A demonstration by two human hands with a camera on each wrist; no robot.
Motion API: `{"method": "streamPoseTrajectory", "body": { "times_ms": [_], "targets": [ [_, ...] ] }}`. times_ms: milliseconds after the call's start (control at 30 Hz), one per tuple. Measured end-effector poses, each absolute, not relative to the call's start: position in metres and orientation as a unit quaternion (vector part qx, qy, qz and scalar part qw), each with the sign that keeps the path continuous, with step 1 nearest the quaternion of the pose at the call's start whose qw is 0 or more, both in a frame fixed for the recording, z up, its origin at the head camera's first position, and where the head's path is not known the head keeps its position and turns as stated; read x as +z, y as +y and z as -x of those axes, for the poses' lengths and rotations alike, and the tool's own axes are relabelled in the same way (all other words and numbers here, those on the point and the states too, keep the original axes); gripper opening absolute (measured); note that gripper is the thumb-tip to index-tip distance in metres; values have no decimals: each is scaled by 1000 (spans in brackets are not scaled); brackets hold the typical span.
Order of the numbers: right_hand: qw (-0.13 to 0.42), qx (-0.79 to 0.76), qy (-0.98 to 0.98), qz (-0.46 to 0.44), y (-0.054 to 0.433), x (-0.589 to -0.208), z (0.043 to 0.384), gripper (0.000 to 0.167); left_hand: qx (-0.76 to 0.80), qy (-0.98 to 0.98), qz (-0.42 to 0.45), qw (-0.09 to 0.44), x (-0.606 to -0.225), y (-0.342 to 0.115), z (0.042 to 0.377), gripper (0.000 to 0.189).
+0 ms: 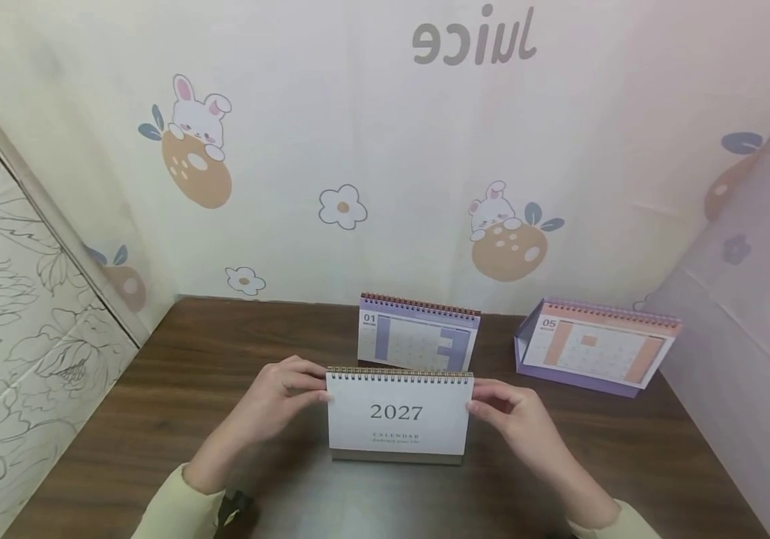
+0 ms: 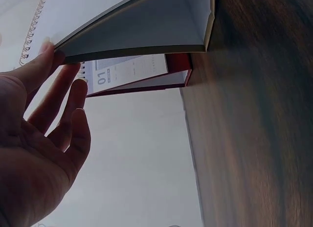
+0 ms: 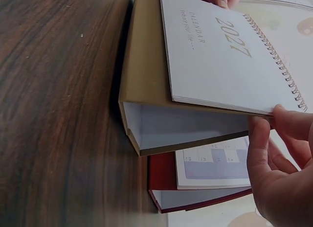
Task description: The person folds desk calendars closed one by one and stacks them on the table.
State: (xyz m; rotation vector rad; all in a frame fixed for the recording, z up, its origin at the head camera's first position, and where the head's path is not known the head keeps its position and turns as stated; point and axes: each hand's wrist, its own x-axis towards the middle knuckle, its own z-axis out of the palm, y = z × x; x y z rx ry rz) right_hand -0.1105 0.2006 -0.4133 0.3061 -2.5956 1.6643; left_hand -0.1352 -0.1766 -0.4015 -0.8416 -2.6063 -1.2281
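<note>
A white spiral-bound desk calendar (image 1: 395, 415) printed 2027 stands on the table, its tan base (image 3: 144, 56) folded into a hollow tent. My left hand (image 1: 284, 393) pinches its upper left edge, thumb in front and fingers behind. At the upper right edge, my right hand (image 1: 516, 415) pinches it the same way. In the left wrist view, the lower fingers of the left hand (image 2: 44, 139) are spread and bent behind the calendar. Right behind it stands a second calendar (image 1: 419, 329) with a purple page marked 01 and a red base (image 3: 161, 180), partly hidden.
At the back right stands a third calendar (image 1: 601, 344) with an orange page marked 05 on a purple base. The dark wood table (image 1: 223, 337) meets a printed curtain (image 1: 392, 150) at the back. A small dark object (image 1: 233, 507) lies by the left sleeve.
</note>
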Motion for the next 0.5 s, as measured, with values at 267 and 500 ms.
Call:
{"method": "streamPoseTrajectory", "body": {
  "times_ms": [267,500],
  "targets": [
    [12,534,-838,-110,203,-414,107,9,-404,-864,291,78,-405,-177,136,7],
    [15,521,-844,-127,205,-416,104,11,-392,-869,294,72,-405,-177,134,10]
  ]
}}
